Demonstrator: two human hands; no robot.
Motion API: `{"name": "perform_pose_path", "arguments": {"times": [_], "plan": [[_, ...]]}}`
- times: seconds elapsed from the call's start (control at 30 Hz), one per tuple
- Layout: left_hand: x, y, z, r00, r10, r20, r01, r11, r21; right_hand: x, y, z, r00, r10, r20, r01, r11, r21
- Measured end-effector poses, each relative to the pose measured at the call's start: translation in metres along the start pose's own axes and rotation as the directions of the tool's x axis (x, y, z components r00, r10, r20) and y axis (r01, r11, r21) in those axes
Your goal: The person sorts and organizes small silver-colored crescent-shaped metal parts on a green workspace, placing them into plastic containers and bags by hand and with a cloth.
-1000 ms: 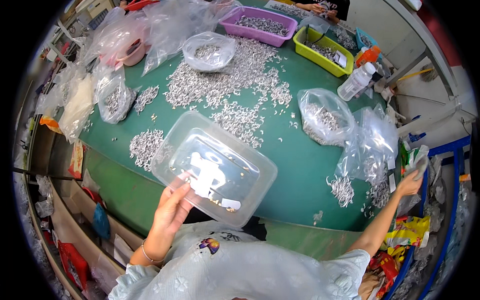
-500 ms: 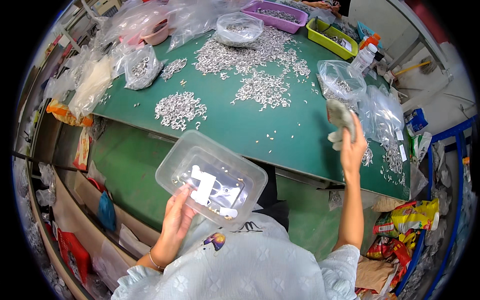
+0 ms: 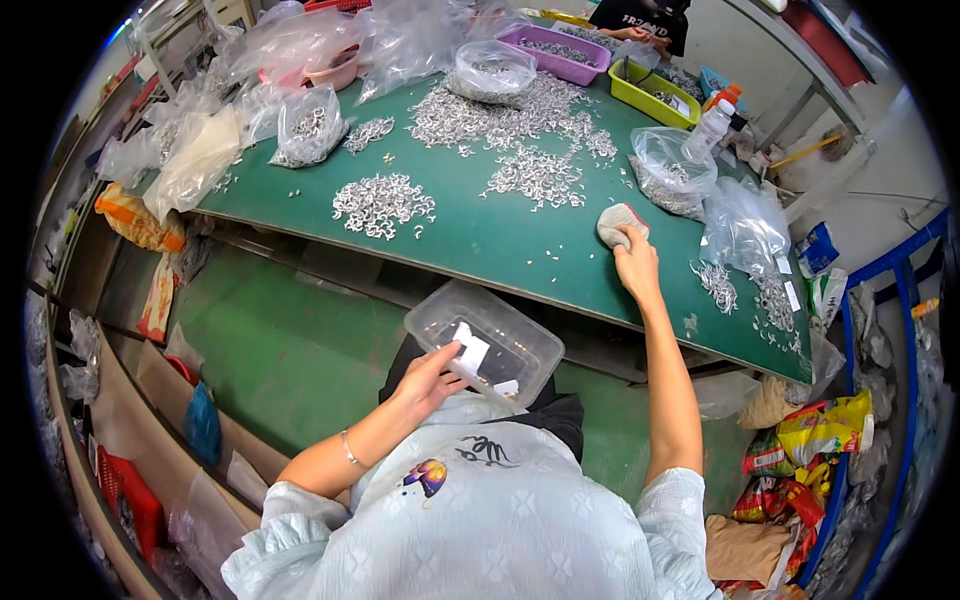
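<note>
My left hand (image 3: 426,380) grips the near left side of a clear plastic tub (image 3: 541,347), held tilted just below the table's front edge. Inside the tub lie white paper slips (image 3: 472,352) and a few small bits. My right hand (image 3: 637,264) is closed on a bunched grey-white work glove (image 3: 614,228) with a reddish edge, pressed to the green tabletop (image 3: 480,258). Small pale crumbs (image 3: 555,255) are scattered on the table left of the glove. Farther left is a small heap of silvery curved metal pieces (image 3: 382,204).
A larger spread of metal pieces (image 3: 540,175) covers the table's middle. Behind it stand a purple basket (image 3: 575,70) and a yellow-green basket (image 3: 650,112). Plastic bags of pieces (image 3: 665,170) lie at the right. Another person (image 3: 640,25) is at the far side.
My right hand has lowered the glove and brought it left onto the tabletop. My left hand has moved the tub right and tilted it.
</note>
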State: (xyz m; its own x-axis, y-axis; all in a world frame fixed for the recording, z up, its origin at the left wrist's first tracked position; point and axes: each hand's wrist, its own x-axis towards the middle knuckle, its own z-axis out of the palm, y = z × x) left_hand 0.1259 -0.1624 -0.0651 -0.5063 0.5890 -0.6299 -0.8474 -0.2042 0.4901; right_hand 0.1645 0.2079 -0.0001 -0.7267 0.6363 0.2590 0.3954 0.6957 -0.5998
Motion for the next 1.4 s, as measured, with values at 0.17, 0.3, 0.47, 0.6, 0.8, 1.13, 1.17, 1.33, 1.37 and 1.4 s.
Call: {"name": "perform_pose_path", "arguments": {"times": [0.17,0.3,0.47,0.6,0.8,1.13,1.17,1.33,1.37,1.4], "plan": [[0.023,-0.009,0.020,0.990,0.030,0.137,-0.038,0.998,0.056,-0.012,-0.021,0.001,0.998,0.016,0.053,-0.013,0.998,-0.055],[0.034,-0.015,0.023,0.979,0.035,0.200,-0.040,0.999,0.020,-0.035,-0.046,0.008,0.986,-0.030,0.161,0.029,1.000,0.004],[0.036,-0.018,0.028,0.980,0.023,0.199,-0.024,1.000,0.002,-0.076,-0.063,0.014,0.944,-0.190,0.269,0.156,0.977,0.143],[0.036,-0.017,0.026,0.978,0.019,0.209,-0.021,1.000,0.006,-0.108,-0.068,0.009,0.858,-0.182,0.481,0.090,0.974,0.208],[0.035,-0.014,0.024,0.974,0.024,0.226,-0.024,1.000,-0.004,-0.111,-0.084,-0.023,0.892,-0.046,0.449,-0.221,0.824,0.522],[0.036,-0.017,0.026,0.973,-0.012,0.230,0.017,1.000,-0.019,-0.073,-0.087,-0.005,0.934,0.001,0.358,-0.151,0.908,0.391],[0.036,-0.016,0.024,0.974,-0.003,0.226,0.008,1.000,-0.025,-0.078,-0.075,0.004,0.930,-0.124,0.346,-0.011,0.931,0.364],[0.021,-0.010,0.012,0.974,0.008,0.227,0.002,0.999,-0.042,-0.109,-0.096,-0.044,0.808,0.030,0.589,-0.394,0.770,0.502],[0.014,-0.006,0.013,0.981,-0.008,0.193,0.018,0.998,-0.052,-0.110,-0.084,-0.049,0.892,-0.081,0.444,-0.247,0.736,0.631],[0.004,-0.002,0.015,0.987,-0.024,0.159,0.034,0.998,-0.062,-0.111,-0.074,-0.060,0.924,-0.021,0.382,-0.264,0.689,0.675]]}}
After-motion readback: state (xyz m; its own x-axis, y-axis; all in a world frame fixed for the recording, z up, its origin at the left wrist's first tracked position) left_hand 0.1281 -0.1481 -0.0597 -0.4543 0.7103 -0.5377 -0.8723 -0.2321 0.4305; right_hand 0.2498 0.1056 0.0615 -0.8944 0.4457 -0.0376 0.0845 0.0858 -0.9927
